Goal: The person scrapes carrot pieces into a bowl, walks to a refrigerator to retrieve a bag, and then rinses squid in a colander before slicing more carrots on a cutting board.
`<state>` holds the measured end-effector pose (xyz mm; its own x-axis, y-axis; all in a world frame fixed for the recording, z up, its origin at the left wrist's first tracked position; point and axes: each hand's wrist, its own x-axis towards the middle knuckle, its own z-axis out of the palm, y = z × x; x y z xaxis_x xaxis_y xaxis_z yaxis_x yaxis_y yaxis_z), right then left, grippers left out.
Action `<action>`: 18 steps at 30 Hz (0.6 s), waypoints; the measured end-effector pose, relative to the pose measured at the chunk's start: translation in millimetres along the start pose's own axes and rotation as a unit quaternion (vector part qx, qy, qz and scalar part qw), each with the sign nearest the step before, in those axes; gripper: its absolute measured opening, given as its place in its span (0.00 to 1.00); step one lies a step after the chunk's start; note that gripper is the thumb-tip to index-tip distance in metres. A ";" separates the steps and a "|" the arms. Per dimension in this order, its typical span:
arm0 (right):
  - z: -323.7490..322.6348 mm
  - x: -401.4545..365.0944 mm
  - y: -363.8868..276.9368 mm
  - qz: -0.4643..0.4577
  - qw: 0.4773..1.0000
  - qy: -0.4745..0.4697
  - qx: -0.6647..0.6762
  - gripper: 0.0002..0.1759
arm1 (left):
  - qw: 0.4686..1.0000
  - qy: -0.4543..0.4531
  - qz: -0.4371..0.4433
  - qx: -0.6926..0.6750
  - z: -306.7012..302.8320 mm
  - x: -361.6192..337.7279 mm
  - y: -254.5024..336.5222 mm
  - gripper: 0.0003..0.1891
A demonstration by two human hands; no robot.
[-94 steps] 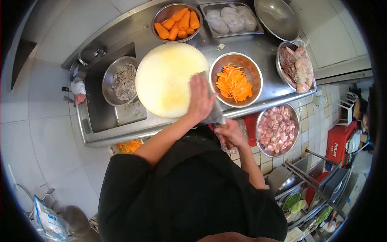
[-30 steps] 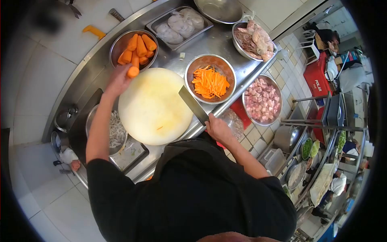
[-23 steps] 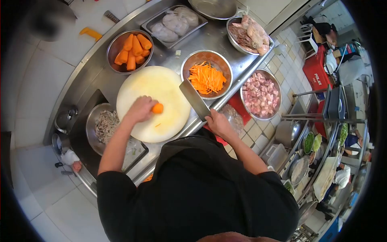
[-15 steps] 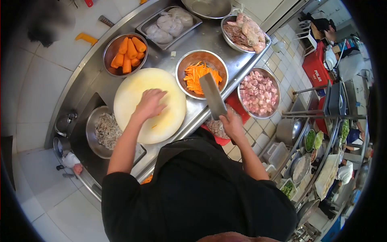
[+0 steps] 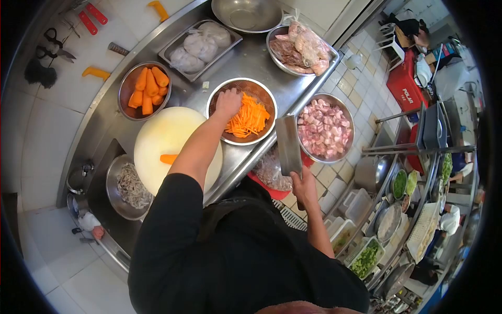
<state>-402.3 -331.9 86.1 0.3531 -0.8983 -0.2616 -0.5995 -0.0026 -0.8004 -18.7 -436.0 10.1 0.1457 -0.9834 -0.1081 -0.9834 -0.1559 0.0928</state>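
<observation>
My left hand [image 5: 229, 103] reaches into the bowl of cut carrot strips [image 5: 248, 116], at its left side; the fingers are bent down at the strips, and what is between them is hidden. My right hand [image 5: 304, 188] grips a wide cleaver [image 5: 288, 144] by its handle, blade pointing up, beside the counter's front edge. A carrot piece [image 5: 168, 158] lies on the round cutting board [image 5: 172, 128], partly behind my left forearm. Whole peeled carrots [image 5: 149, 90] fill a metal bowl at the back left of the board.
A tray of bagged food [image 5: 198, 47], an empty metal bowl [image 5: 246, 14] and a bowl of bagged meat [image 5: 299, 48] stand farther back. Diced meat [image 5: 324, 128] sits in a bowl beyond the counter edge. A bowl of pale strips [image 5: 132, 186] is in the sink. Shelves stand right.
My left hand has moved from the board to the bowl of carrot strips. A carrot piece now shows on the board. The cleaver has swung more upright and away from the carrot bowl.
</observation>
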 end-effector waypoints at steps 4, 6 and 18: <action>-4.8 -1.5 8.1 0.000 1.000 -0.002 0.007 0.16 | 0.992 0.030 -0.013 -0.120 -22.9 -4.3 -2.2 0.23; -6.7 -0.6 0.7 -0.007 1.000 -0.008 0.013 0.16 | 0.980 0.107 0.047 -0.162 -17.4 -20.9 -22.8 0.25; 49.0 13.5 -60.3 -0.145 0.956 -0.180 -0.179 0.17 | 0.935 0.092 -0.207 -0.272 -39.5 -304.8 -123.4 0.24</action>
<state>-326.2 -322.3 104.4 0.7279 -0.6274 -0.2765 -0.6230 -0.4368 -0.6489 62.5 -120.6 70.7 0.5673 -0.8198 -0.0777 -0.6460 -0.5016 0.5754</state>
